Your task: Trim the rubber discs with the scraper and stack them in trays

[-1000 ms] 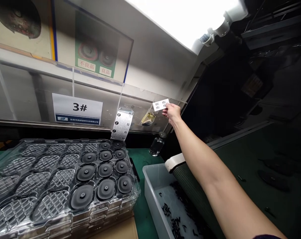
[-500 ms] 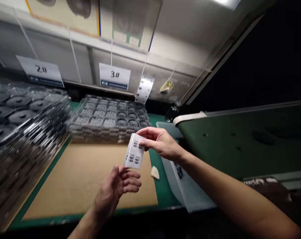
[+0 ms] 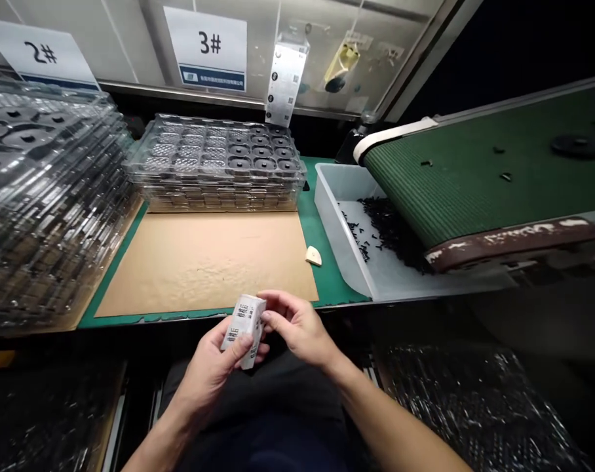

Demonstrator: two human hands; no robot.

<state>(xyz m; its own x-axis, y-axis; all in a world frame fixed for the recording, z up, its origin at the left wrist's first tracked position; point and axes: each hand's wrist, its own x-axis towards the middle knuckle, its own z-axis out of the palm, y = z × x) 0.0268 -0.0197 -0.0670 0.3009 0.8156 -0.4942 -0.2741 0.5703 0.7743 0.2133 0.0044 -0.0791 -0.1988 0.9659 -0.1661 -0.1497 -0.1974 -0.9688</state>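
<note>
A small white box [image 3: 238, 326] with black printed characters is tilted in front of my lap, just below the table's front edge. My left hand [image 3: 219, 357] is closed round its lower part, thumb across the printed face. At its upper right end, the thumb and fingers of my right hand [image 3: 297, 326] pinch the edge. Whether the box's end flap is lifted, I cannot tell. Beyond my hands lies a brown cardboard sheet [image 3: 219, 255] on the green table top [image 3: 329, 275]. A small cream-coloured wedge-shaped piece [image 3: 314, 255] rests by its right edge.
Clear plastic trays with round black parts are stacked at the back [image 3: 216, 170] and the left [image 3: 42, 210]. On the right, a green conveyor belt [image 3: 474, 177] slopes over a translucent bin [image 3: 346, 255] of small black bits. A numbered sign [image 3: 210, 49] hangs behind.
The box has come down and closer to me, off from over the cardboard. My left hand, open before, now grips it. My right hand has moved down with it. The view has tilted downward.
</note>
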